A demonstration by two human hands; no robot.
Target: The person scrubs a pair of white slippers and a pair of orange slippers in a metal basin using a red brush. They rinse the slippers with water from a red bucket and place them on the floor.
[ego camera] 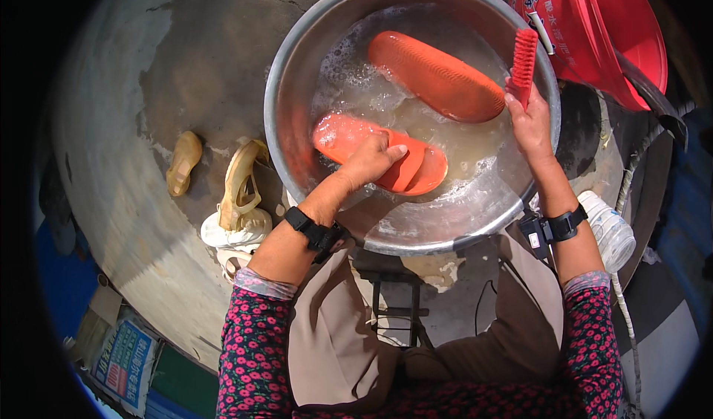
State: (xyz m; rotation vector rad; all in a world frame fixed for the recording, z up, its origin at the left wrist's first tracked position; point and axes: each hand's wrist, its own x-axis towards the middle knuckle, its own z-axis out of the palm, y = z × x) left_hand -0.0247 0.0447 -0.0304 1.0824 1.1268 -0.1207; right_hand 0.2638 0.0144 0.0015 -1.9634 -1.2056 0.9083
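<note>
My left hand (372, 160) grips an orange slipper (340, 135) by its strap side, over soapy, cloudy water in a wide metal basin (289, 45). The slipper lies with its strap facing up. Another orange slipper (434, 76) floats sole up farther back in the basin. At the basin's right rim, my right hand (529, 118) holds a red scrubbing brush (525, 62) upright, its bristles clear of the water and of both slippers.
A red bucket (574, 29) with a metal ladle (652, 90) stands at the upper right. A white plastic container (607, 232) and a rope (625, 318) are below it. Left of the basin lie a tan shoe (184, 162) and several pale shoes (237, 196). A dark stool (395, 291) stands between my knees.
</note>
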